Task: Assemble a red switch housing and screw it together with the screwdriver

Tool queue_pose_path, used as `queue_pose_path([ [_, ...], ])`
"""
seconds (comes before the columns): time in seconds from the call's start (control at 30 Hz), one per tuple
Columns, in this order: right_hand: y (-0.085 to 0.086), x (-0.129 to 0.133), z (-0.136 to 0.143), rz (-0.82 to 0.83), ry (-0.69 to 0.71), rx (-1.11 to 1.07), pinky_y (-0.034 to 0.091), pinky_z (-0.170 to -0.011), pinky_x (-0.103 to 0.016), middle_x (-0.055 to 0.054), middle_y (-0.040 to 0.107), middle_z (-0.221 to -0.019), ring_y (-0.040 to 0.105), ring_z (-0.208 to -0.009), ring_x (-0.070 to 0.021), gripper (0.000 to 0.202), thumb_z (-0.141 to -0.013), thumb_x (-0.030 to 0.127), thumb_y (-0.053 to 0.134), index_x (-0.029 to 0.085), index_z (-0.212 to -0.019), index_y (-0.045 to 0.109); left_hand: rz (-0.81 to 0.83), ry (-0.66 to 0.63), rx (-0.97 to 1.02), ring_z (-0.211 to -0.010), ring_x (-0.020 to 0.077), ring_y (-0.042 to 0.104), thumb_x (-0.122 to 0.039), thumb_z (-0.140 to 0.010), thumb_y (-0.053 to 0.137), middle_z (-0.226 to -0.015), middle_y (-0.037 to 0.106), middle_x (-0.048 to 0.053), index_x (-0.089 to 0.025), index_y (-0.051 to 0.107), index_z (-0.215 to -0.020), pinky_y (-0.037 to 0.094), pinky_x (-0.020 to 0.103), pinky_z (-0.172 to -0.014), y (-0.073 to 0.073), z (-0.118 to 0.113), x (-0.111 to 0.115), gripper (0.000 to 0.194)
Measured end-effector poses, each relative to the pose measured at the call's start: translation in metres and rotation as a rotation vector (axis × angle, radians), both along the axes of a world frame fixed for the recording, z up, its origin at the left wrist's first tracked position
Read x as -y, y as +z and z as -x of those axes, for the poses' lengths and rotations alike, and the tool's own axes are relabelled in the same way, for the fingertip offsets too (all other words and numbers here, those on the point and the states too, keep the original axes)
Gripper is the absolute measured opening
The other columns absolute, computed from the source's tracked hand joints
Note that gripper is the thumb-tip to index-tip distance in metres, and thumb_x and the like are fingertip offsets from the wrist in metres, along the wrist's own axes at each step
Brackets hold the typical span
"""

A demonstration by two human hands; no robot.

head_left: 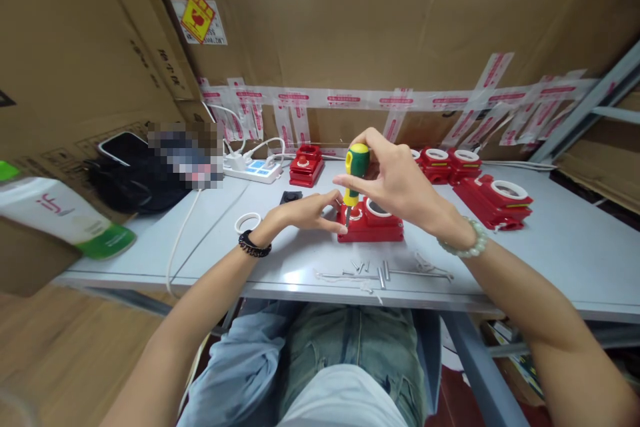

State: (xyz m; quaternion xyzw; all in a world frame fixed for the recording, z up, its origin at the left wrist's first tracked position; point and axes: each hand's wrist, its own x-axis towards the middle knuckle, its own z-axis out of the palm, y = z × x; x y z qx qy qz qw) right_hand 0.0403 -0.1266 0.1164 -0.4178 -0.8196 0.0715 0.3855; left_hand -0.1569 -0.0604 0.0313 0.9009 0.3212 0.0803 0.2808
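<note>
My right hand [400, 177] grips a screwdriver [358, 163] with a green and yellow handle, thumb in front and fingers behind it. The screwdriver stands nearly upright, its shaft pointing down at the left end of a red housing [373, 232]. That housing lies on the table and has a white ring [377, 207] on its right part. My left hand [313, 211] holds the housing's left end between thumb and fingers, the thumb close to the screwdriver's tip. Whether the tip sits in a screw is too small to tell.
Several screws and metal pins [383, 273] lie near the front edge. A loose white ring [248, 222] and a small black part [291, 197] are to the left. More red housings [495, 200] stand right and behind. A power strip [255, 170] and a bottle [65, 213] are farther left.
</note>
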Motion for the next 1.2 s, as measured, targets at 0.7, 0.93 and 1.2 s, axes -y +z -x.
queue_pose_path([
  [0.7, -0.029, 0.082, -0.097, 0.178, -0.089, 0.4, 0.04, -0.054, -0.029, 0.0, 0.064, -0.064, 0.051, -0.05, -0.0136, 0.012, -0.085, 0.027, 0.056, 0.023, -0.087, 0.067, -0.194, 0.025, 0.047, -0.124, 0.0308, 0.055, -0.038, -0.076, 0.072, -0.14, 0.054, 0.013, -0.021, 0.041, -0.138, 0.041, 0.042, -0.104, 0.009, -0.012, 0.019, 0.071],
  [0.93, -0.068, 0.072, -0.118, 0.507, -0.124, 0.605, 0.045, -0.072, -0.031, -0.005, 0.073, -0.082, 0.065, -0.075, -0.0208, 0.024, -0.086, 0.035, 0.055, 0.026, -0.099, 0.072, -0.175, 0.068, -0.015, -0.121, 0.0295, 0.055, -0.035, -0.075, 0.068, -0.136, 0.055, 0.013, -0.019, 0.044, -0.134, 0.042, 0.042, -0.102, 0.017, 0.0, 0.015, 0.067],
  [1.2, -0.07, 0.052, -0.108, 0.479, -0.146, 0.668, 0.039, -0.063, -0.029, -0.006, 0.071, -0.075, 0.061, -0.066, -0.0194, 0.02, -0.083, 0.024, 0.048, 0.021, -0.084, 0.068, -0.177, 0.078, -0.022, -0.119, 0.0294, 0.055, -0.037, -0.075, 0.067, -0.135, 0.056, 0.012, -0.02, 0.044, -0.133, 0.043, 0.04, -0.099, 0.014, -0.001, 0.014, 0.065],
])
